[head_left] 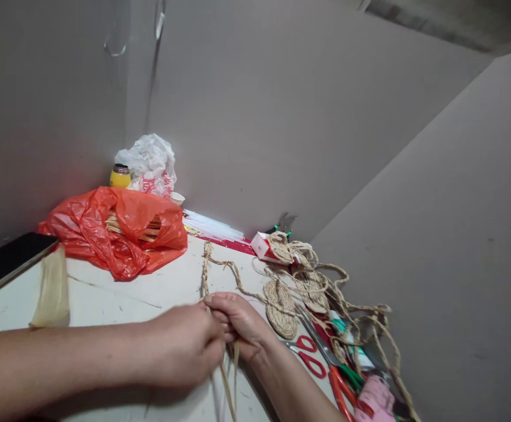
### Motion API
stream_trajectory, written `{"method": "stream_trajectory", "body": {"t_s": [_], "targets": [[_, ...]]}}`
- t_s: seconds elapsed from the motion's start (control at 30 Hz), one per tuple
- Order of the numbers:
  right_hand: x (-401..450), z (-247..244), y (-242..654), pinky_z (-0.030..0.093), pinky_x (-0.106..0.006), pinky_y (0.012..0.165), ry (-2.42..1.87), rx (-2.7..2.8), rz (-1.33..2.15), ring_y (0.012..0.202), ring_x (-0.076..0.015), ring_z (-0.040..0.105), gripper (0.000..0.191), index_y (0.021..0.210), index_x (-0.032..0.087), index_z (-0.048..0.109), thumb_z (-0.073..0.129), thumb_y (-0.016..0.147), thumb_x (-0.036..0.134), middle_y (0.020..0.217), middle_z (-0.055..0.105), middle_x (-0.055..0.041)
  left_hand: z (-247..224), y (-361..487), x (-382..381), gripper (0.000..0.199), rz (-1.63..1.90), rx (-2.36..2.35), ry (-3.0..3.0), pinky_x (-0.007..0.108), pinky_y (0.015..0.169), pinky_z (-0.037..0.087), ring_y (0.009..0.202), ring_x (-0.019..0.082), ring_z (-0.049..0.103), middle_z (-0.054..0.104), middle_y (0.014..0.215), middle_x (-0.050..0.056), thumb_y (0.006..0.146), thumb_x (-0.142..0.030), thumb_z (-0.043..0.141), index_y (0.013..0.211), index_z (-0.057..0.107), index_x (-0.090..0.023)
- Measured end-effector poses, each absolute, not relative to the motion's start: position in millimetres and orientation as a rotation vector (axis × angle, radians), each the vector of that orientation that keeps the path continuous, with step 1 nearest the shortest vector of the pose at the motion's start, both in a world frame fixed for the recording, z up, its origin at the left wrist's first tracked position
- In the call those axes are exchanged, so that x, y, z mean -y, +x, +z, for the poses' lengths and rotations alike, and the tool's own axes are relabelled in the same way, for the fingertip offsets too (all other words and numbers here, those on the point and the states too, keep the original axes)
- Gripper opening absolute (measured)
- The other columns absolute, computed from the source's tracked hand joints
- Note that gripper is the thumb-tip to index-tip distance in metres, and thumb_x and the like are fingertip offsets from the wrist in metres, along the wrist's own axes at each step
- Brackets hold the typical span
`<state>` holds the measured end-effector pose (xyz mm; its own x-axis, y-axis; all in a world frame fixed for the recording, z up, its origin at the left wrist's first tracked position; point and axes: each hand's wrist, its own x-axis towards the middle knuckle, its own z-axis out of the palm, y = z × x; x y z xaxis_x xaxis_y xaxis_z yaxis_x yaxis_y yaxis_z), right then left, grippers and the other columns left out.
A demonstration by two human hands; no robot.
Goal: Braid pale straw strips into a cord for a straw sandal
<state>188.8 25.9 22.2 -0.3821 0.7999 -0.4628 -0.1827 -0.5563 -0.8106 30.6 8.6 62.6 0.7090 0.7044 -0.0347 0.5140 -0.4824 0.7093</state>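
Note:
My right hand (240, 321) is closed in a pinch around the near end of a straw braid (205, 271), which runs away from me over the white table (180, 293). My left hand (191, 346) meets it there, fingers curled in and mostly hidden behind its own back. Loose straw strands (227, 390) hang below the two hands toward me. From the braid's far end, a thinner plaited cord (237, 281) leads right to a coiled oval straw mat (280, 308).
Right: red-handled scissors (312, 364), larger orange-and-green-handled scissors (341, 384), tangled straw cord (361, 305), a pink roll (375, 398). Left: a red plastic bag (79, 225) of straw, a phone (4, 264), a flat husk strip (51, 287). White glue sticks (213, 224) lie along the wall.

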Motion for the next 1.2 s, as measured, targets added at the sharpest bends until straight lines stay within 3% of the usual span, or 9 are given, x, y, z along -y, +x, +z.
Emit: {"method": "stream_trajectory", "body": {"t_s": [0.13, 0.23, 0.33, 0.43, 0.6, 0.77, 0.97, 1.1, 1.2], "targets": [[-28.8, 23.1, 193.7, 0.003, -0.015, 0.034, -1.096, 0.909, 2.039, 0.035, 0.0004, 0.007, 0.027, 0.070, 0.011, 0.057, 0.073, 0.065, 0.032, 0.038, 0.022, 0.0148, 47.7, 32.7, -46.1, 0.007, 0.922, -1.125, 1.625, 0.023, 0.056, 0.036, 0.059, 0.012, 0.048, 0.051, 0.064, -0.002, 0.071, -0.024, 0.043, 0.072, 0.048, -0.019], [-29.7, 23.5, 194.5, 0.003, -0.015, 0.034, -1.078, 0.949, 2.034, 0.035, 0.0003, 0.008, 0.027, 0.072, 0.010, 0.059, 0.072, 0.068, 0.033, 0.039, 0.023, 0.0144, 31.5, 35.2, -59.7, 0.013, 0.674, -1.013, 1.226, 0.023, 0.049, 0.035, 0.050, 0.012, 0.048, 0.055, 0.062, 0.000, 0.070, -0.028, 0.043, 0.073, 0.049, -0.017], [-30.0, 24.5, 195.5, 0.003, -0.016, 0.034, -1.098, 1.008, 2.020, 0.035, -0.0002, 0.009, 0.027, 0.069, 0.011, 0.057, 0.070, 0.071, 0.034, 0.040, 0.025, 0.0134, 25.2, 35.5, -57.3, 0.021, 0.468, -0.941, 1.199, 0.022, 0.040, 0.024, 0.038, 0.008, 0.033, 0.041, 0.045, -0.004, 0.071, -0.034, 0.041, 0.060, 0.047, -0.017], [-29.6, 25.4, 197.8, 0.004, -0.017, 0.035, -1.133, 1.067, 2.010, 0.036, -0.0011, 0.010, 0.027, 0.070, 0.013, 0.056, 0.070, 0.070, 0.036, 0.041, 0.025, 0.0132, 24.2, 32.8, -57.2, 0.023, 0.504, -0.944, 1.381, 0.023, 0.040, 0.014, 0.039, 0.007, 0.019, 0.029, 0.043, -0.007, 0.070, -0.031, 0.042, 0.054, 0.049, -0.016], [-29.0, 23.3, 199.3, 0.008, -0.021, 0.037, -1.276, 1.342, 1.810, 0.035, -0.0033, 0.014, 0.030, 0.068, 0.013, 0.058, 0.066, 0.072, 0.042, 0.038, 0.027, 0.0118, 18.3, 27.9, -70.3, 0.025, 0.419, -0.971, 1.590, 0.024, 0.045, 0.016, 0.044, 0.008, 0.021, 0.031, 0.045, -0.006, 0.069, -0.029, 0.043, 0.055, 0.057, -0.014], [-28.7, 19.3, 196.2, 0.016, -0.021, 0.043, -1.431, 1.697, 1.443, 0.046, -0.0054, 0.022, 0.027, 0.065, 0.013, 0.057, 0.059, 0.077, 0.036, 0.048, 0.035, 0.0076, 14.9, 26.4, -74.1, 0.027, 0.325, -0.958, 1.674, 0.022, 0.051, 0.026, 0.051, 0.009, 0.036, 0.050, 0.056, -0.003, 0.071, -0.035, 0.048, 0.064, 0.063, -0.014], [-25.9, 18.7, 196.5, 0.021, -0.021, 0.047, -1.523, 1.941, 1.139, 0.053, -0.0073, 0.026, 0.026, 0.061, 0.014, 0.052, 0.050, 0.081, 0.029, 0.055, 0.033, 0.0057, 17.2, 26.3, -69.6, 0.027, 0.247, -0.982, 1.607, 0.024, 0.044, 0.016, 0.044, 0.007, 0.024, 0.037, 0.049, -0.007, 0.072, -0.041, 0.052, 0.062, 0.055, -0.016], [-24.5, 29.8, 202.5, 0.025, -0.020, 0.049, -1.617, 2.046, 0.950, 0.055, -0.0085, 0.032, 0.025, 0.061, 0.014, 0.054, 0.048, 0.081, 0.028, 0.056, 0.038, 0.0044, 15.8, 26.7, -68.4, 0.028, 0.281, -1.002, 1.623, 0.025, 0.044, 0.016, 0.044, 0.007, 0.024, 0.036, 0.049, -0.006, 0.073, -0.041, 0.051, 0.062, 0.055, -0.016], [-22.9, 41.0, 203.5, 0.026, -0.020, 0.049, -1.676, 2.014, 0.993, 0.053, -0.0083, 0.033, 0.025, 0.061, 0.013, 0.055, 0.047, 0.081, 0.026, 0.054, 0.039, 0.0043, 12.4, 27.2, -68.2, 0.029, 0.311, -0.997, 1.645, 0.024, 0.044, 0.017, 0.044, 0.007, 0.025, 0.036, 0.048, -0.007, 0.073, -0.043, 0.052, 0.062, 0.055, -0.016]]}}
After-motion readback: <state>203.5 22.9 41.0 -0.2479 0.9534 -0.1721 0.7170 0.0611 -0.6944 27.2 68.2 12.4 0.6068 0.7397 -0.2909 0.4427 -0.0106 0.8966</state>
